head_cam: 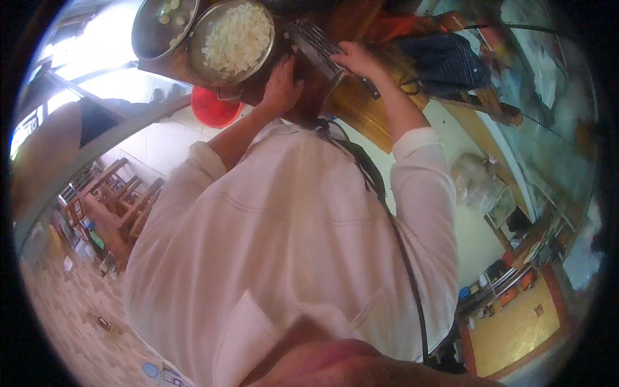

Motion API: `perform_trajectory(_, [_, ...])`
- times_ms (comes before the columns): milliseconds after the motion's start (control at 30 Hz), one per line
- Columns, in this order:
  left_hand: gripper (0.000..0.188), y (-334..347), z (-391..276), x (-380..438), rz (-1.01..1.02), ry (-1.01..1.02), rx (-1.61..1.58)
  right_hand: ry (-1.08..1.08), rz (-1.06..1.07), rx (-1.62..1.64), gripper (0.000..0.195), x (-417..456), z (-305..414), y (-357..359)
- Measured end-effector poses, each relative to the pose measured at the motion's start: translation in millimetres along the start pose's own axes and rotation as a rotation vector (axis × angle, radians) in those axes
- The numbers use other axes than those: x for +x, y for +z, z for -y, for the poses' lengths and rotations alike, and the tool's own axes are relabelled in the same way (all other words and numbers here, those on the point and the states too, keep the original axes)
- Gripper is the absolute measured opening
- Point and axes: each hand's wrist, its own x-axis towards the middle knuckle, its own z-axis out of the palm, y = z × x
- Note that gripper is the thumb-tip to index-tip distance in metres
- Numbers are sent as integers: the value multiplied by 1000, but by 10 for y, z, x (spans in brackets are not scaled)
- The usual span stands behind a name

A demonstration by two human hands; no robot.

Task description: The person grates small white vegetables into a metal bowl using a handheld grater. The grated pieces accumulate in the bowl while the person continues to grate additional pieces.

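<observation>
At the top, my right hand (pixel 360 60) grips the edge of a slotted metal grater (pixel 314 46), which lies at a slant over a dark brown surface. My left hand (pixel 283 84) is just left of the grater, near the rim of a metal bowl. Its fingers point away from me, and whether they hold anything is hidden. That metal bowl (pixel 191 65) is heaped with thin white slices (pixel 237 38) of a vegetable or root. Farther left, a second metal bowl (pixel 135 29) has several pale round pieces (pixel 167 14) in it.
A red plastic bucket (pixel 215 107) stands below the bowls. Right of my hands are a yellowish wooden board (pixel 365 109) and a dark striped cloth (pixel 440 63). Wooden stools (pixel 109 198) are piled at the left. A black cord (pixel 408 271) runs down my shirt.
</observation>
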Motion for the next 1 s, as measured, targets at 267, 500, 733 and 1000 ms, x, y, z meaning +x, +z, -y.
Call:
perform_trajectory(267, [64,23,-172,96,-150,-71,8,-115,137,-197,26,-59,-66,-191])
perform_trajectory(500, [59,-146,-40,46,-59,-164,127,21,143,-169,49,-243,-249,-15])
perform_trajectory(733, [42,-142,-3,56,-69,-98,173,-28,110,-120,48,-412,-425,157])
perform_trajectory(1000, [32,-92,30,49,-65,-84,192,46,161,-64,31,-541,-427,208])
